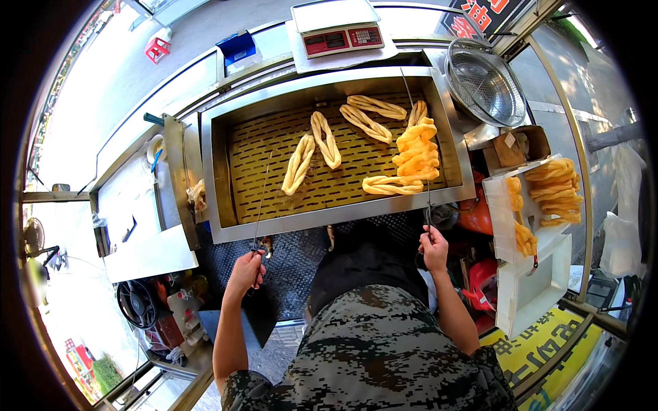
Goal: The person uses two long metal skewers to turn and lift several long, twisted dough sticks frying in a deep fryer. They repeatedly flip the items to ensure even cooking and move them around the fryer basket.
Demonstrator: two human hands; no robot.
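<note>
My left hand [248,273] grips the handle of a thin metal skewer [263,195], whose tip reaches over the oil in a steel deep fryer [329,218]. In my right hand [433,248] is the handle of another thin metal skewer [428,203], which extends over the fryer's front rim to the golden fried dough sticks [417,149] bunched at the right side. Whether it touches them is unclear. Several paler twisted dough sticks [326,140] float apart in the middle and at the upper right. A thin rod [406,82] leans at the far rim.
Right of the fryer, a wire strainer [486,82] rests on a metal bowl, and a white plastic tray [501,221] holds fried dough sticks [555,190]. A digital scale [342,38] stands behind the fryer. A steel panel [180,180] borders the left.
</note>
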